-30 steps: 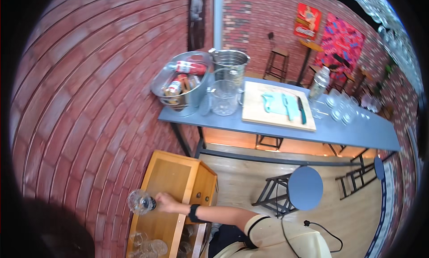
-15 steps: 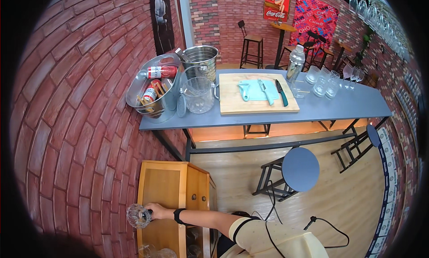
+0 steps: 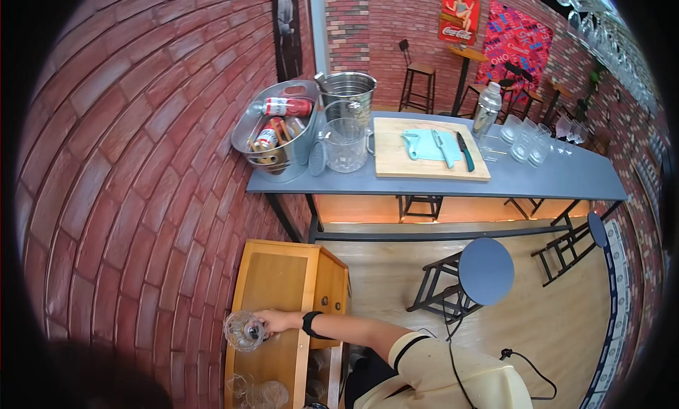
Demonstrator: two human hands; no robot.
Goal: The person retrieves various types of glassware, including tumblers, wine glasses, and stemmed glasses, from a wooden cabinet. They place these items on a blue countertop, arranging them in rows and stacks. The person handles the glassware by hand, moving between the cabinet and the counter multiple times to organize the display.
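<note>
My right hand (image 3: 272, 322), with a black band on its wrist, reaches left over the wooden cabinet (image 3: 276, 278). Its fingers are closed on a clear, patterned drinking glass (image 3: 240, 327), which shows a round outline and a dark spot near its middle. The glass is above the left side of the cabinet top, close to the brick wall; whether it touches the wood I cannot tell. More clear glasses (image 3: 273, 393) stand at the near end of the cabinet top. My left hand does not show.
On the long grey table (image 3: 424, 187) are a tub of cans (image 3: 272, 159), a steel bucket (image 3: 353, 83), a clear pitcher (image 3: 346, 154), a cutting board (image 3: 392, 165) with knives, a shaker (image 3: 488, 105) and several glasses (image 3: 522, 146). A round stool (image 3: 486, 271) stands at the right.
The view has swung left, so the table, stools and cabinet sit further right in the picture. My right hand still holds the glass over the cabinet, in nearly the same place.
</note>
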